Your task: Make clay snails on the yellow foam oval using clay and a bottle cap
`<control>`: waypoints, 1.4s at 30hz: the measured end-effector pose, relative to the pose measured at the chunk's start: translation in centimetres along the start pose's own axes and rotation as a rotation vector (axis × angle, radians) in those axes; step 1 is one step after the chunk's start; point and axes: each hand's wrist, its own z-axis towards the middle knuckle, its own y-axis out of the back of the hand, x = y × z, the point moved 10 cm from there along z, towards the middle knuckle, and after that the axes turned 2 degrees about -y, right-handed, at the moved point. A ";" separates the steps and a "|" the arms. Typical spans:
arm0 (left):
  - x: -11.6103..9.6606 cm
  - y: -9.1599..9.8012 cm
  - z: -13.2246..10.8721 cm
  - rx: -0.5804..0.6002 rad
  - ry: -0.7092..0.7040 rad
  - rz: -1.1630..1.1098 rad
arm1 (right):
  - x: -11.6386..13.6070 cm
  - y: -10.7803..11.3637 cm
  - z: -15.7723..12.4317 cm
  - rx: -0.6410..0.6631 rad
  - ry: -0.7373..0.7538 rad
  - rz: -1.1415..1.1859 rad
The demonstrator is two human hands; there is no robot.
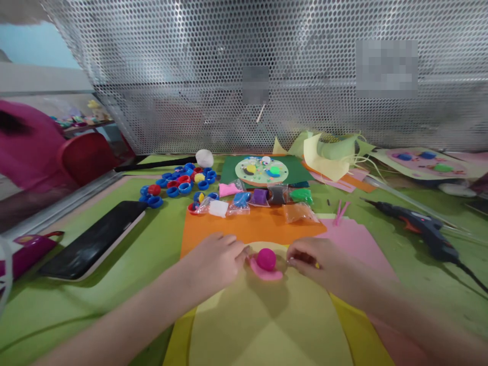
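A round magenta piece (pixel 266 259) rests against a curved strip of pink modelling clay (pixel 266 273), near the far end of a large pale yellow paper shape (pixel 267 325). My left hand (pixel 221 259) is closed beside the strip's left end, its fingertips pressed together close to it. On the other side, my right hand (pixel 318 259) is curled with thumb and fingers pinched by the paper's far right edge. What either pinch holds, if anything, is hidden. A small yellow spot shows at the right palm.
Clay packets (pixel 260 197) line the orange sheet (pixel 217 226). Bottle caps (pixel 185 185) and a phone (pixel 97 239) are left; a glue gun (pixel 423 229) is right. A decorated disc (pixel 261 172) lies ahead, before a perforated metal panel (pixel 213 112). A person in pink (pixel 30 142) is far left.
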 end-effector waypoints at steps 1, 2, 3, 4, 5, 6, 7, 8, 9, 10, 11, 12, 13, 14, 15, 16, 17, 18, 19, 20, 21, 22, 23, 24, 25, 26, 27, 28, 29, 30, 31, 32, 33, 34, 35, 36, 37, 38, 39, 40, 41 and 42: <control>0.2 -0.1 0.0 -0.001 0.011 0.004 | 0.0 0.0 0.0 0.000 -0.001 0.002; 0.4 -0.1 -0.1 -0.004 0.020 0.010 | 0.0 0.0 -0.1 0.000 -0.003 0.003; 0.6 -0.1 -0.1 -0.008 0.028 0.015 | 0.0 0.0 -0.1 0.000 -0.003 0.004; 0.7 0.0 -0.2 -0.008 0.035 0.017 | 0.1 0.1 -0.1 0.001 -0.002 0.004; 0.8 0.0 -0.2 -0.005 0.041 0.018 | 0.1 0.1 -0.1 0.002 0.001 0.005; 0.9 0.1 -0.3 -0.001 0.043 0.017 | 0.2 0.1 -0.1 0.004 0.003 0.005; 0.9 0.1 -0.3 0.006 0.046 0.016 | 0.2 0.0 -0.1 0.004 0.004 0.003; 0.9 0.2 -0.4 0.014 0.049 0.016 | 0.2 0.0 -0.1 0.005 0.003 0.003; 0.8 0.1 -0.4 0.027 0.054 0.017 | 0.2 0.0 -0.1 0.005 0.002 0.002; 0.7 0.1 -0.4 0.041 0.057 0.018 | 0.1 0.0 -0.1 0.005 0.001 0.001; 0.7 0.0 -0.4 0.059 0.060 0.020 | 0.1 -0.1 -0.1 0.004 -0.001 0.001; 0.6 -0.2 -0.4 0.078 0.066 0.023 | 0.1 -0.1 -0.1 0.003 -0.002 0.001; 0.5 -0.3 -0.4 0.095 0.073 0.029 | 0.0 -0.1 -0.1 0.001 -0.002 0.000; 0.4 -0.4 -0.3 0.108 0.077 0.035 | 0.0 -0.1 0.0 -0.001 -0.001 -0.001; 0.4 -0.4 -0.3 0.117 0.086 0.041 | 0.0 -0.1 0.0 -0.004 0.001 -0.002; 0.4 -0.5 -0.3 0.125 0.095 0.046 | 0.1 -0.1 0.0 -0.005 0.002 -0.004; 0.4 -0.5 -0.3 0.133 0.106 0.048 | 0.1 -0.1 0.0 -0.006 0.003 -0.005; 0.5 -0.6 -0.4 0.146 0.118 0.047 | 0.1 -0.1 0.0 -0.006 0.003 -0.006; 0.6 -0.7 -0.4 0.161 0.132 0.043 | 0.1 -0.1 0.0 -0.005 0.003 -0.007; 0.9 -0.8 -0.4 0.175 0.148 0.042 | 0.1 -0.1 0.0 -0.005 0.003 -0.007; 1.2 -0.8 -0.4 0.187 0.164 0.037 | 0.1 -0.1 0.0 -0.004 0.002 -0.007; 1.6 -0.9 -0.4 0.198 0.179 0.025 | 0.1 0.0 0.0 -0.003 0.001 -0.007; 1.9 -0.9 -0.4 0.208 0.192 0.007 | 0.1 0.0 -0.1 -0.001 -0.001 -0.006; 2.2 -0.9 -0.4 0.219 0.201 -0.017 | 0.1 0.0 -0.1 0.003 -0.003 -0.004; 2.4 -0.8 -0.4 0.228 0.209 -0.044 | 0.1 -0.1 -0.1 0.008 -0.005 -0.003; 2.6 -0.7 -0.5 0.230 0.216 -0.075 | 0.0 -0.1 -0.1 0.014 -0.008 0.000; 2.7 -0.6 -0.6 0.221 0.223 -0.111 | 0.0 -0.1 -0.1 0.016 -0.009 0.001; 2.7 -0.4 -0.6 0.198 0.228 -0.151 | -0.1 -0.1 0.0 0.016 -0.012 0.002; 2.8 0.0 -0.7 0.159 0.235 -0.199 | -0.2 -0.1 0.0 0.012 -0.016 0.003; 2.9 0.3 -0.7 0.116 0.244 -0.252 | -0.3 0.0 0.0 0.006 -0.022 0.004; 3.0 0.6 -0.8 0.073 0.257 -0.303 | -0.3 0.1 0.0 -0.004 -0.030 0.005; 3.1 0.8 -0.9 0.045 0.265 -0.348 | -0.4 0.2 0.1 -0.015 -0.040 0.005; 3.2 0.8 -0.9 0.028 0.270 -0.381 | -0.5 0.3 0.1 -0.023 -0.052 0.003; 3.2 0.8 -0.9 0.026 0.267 -0.406 | -0.5 0.3 0.1 -0.027 -0.064 0.001; 3.2 0.7 -0.8 0.030 0.255 -0.422 | -0.5 0.3 0.1 -0.029 -0.073 -0.004; 3.2 0.7 -0.7 0.037 0.240 -0.432 | -0.5 0.3 0.1 -0.029 -0.080 -0.013; 3.2 0.7 -0.6 0.042 0.225 -0.438 | -0.4 0.3 0.1 -0.030 -0.083 -0.025; 3.3 0.7 -0.5 0.043 0.221 -0.445 | -0.3 0.2 0.2 -0.029 -0.082 -0.037; 3.5 0.8 -0.5 0.037 0.230 -0.455 | -0.2 0.1 0.2 -0.028 -0.080 -0.048; 3.7 0.8 -0.6 0.031 0.244 -0.474 | -0.2 0.1 0.3 -0.030 -0.079 -0.059; 3.9 0.8 -0.6 0.029 0.266 -0.503 | -0.1 0.1 0.3 -0.037 -0.079 -0.070; 4.0 0.7 -0.8 0.034 0.290 -0.543 | -0.1 0.1 0.4 -0.045 -0.077 -0.081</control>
